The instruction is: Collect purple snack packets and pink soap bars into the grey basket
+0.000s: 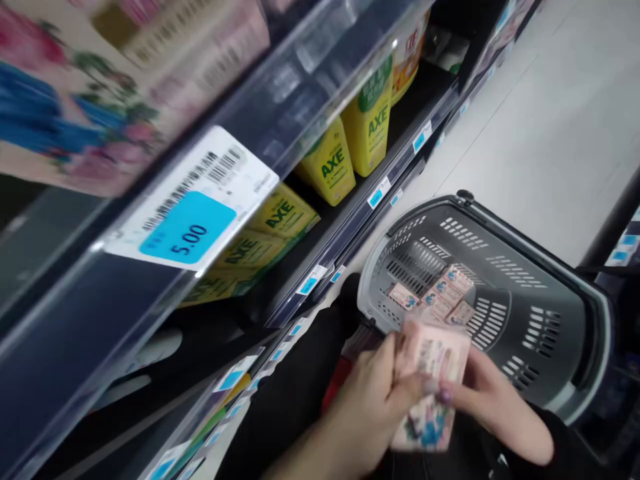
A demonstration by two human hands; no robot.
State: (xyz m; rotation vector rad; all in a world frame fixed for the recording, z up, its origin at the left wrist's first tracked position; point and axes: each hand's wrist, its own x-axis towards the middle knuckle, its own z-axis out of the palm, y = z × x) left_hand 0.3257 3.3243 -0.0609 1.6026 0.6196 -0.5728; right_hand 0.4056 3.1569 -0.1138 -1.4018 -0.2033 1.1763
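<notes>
Both my hands are on one pink printed box (434,353), held low in front of me. Flowers and a blue figure decorate its lower part. My left hand (367,393) is closed around its left side, thumb across the front. From the right, my right hand (500,400) grips the opposite edge, its thumb near the left thumb; the fingers behind are hidden. Just beyond the box is a grey shopping basket (510,241) with slotted walls. Several similar small pink boxes (443,293) lie together on the basket's floor.
Shelving runs along the left, with a price tag (187,217) reading 5.00 close to me. Yellow AXE bottles (333,167) stand on a lower shelf. Large pink floral packages (100,120) fill the upper left. Pale floor (565,127) lies beyond the basket.
</notes>
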